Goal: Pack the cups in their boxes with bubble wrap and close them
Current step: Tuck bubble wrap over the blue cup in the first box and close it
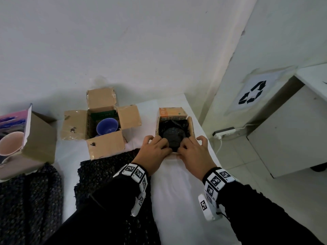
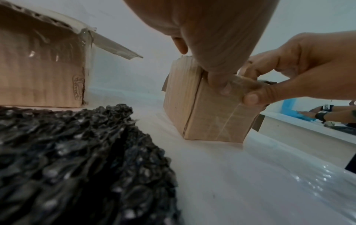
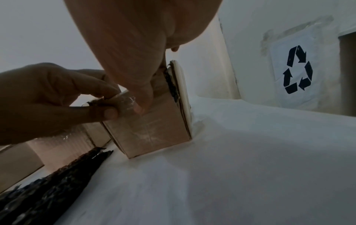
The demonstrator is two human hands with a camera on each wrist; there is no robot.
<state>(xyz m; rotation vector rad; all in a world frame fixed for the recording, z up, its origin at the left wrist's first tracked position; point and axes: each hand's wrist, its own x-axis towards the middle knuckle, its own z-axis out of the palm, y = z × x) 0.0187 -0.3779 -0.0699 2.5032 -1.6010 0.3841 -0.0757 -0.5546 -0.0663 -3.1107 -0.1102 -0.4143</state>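
Note:
A small cardboard box [image 1: 190, 127] stands open at the table's right side. Inside it lies a cup wrapped in black bubble wrap [image 1: 173, 137]. My left hand [image 1: 156, 148] and right hand [image 1: 193, 150] meet at the box's near edge. Both pinch its taped near flap [image 2: 240, 85], thumbs on the outer wall [image 3: 154, 129] and fingers over the rim. A blue cup [image 1: 107, 127] sits unwrapped in the middle box [image 1: 106, 144], whose flaps are spread. At far left a pink cup [image 1: 10, 143] stands in a third box [image 1: 40, 138].
Black bubble wrap sheets [image 1: 106, 170] lie on the white table [image 1: 177, 200] near my left arm and at far left [image 1: 30, 200]. Right of the table's edge are a power strip [image 1: 223, 132], a white cabinet [image 1: 292, 135] and a recycling sign [image 1: 253, 93].

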